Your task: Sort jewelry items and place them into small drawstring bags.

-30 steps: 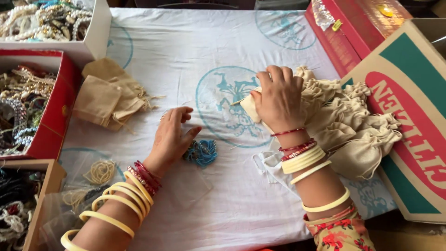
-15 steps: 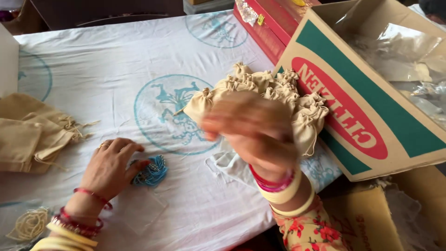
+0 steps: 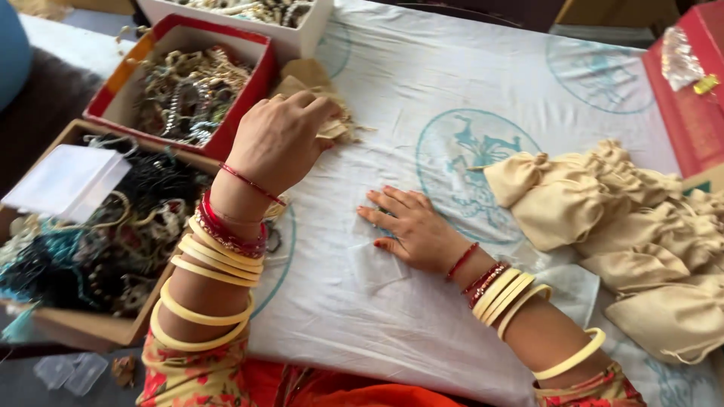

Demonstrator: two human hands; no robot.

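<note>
Far left: a cardboard tray [image 3: 90, 324] full of dark and teal bead strings, w/ a clear flat plastic packet [image 3: 64, 181] lying on top. Above it, a red box [image 3: 253, 98] packed w/ gold and silver jewellery; a white box [image 3: 305, 30] of pale beads behind that, at the top edge.

Left hand [image 3: 279, 139] is raised over the edge of the red box, wrist stacked w/ cream and red bangles. Fingers curled, tips pinching a small beige cloth pouch [image 3: 332, 128] at its near corner; the pouch sits just beside the red box on the white printed cloth [image 3: 422, 75] that covers the bench. More beige fabric shows under and behind the fingers; can't tell how many pouches are there.

Centre: right hand [image 3: 411, 230] lies flat, palm down, fingers spread and pointing left, gripping nothing. It presses on a thin clear plastic sheet [image 3: 377, 264], near the teal round print on the cloth. Bangles on that wrist too.

Right: a heap of beige drawstring pouches [image 3: 626, 234], well apart from both hands. Top right corner: a red carton [image 3: 697, 128] w/ a clear wrapped item on it.
</note>
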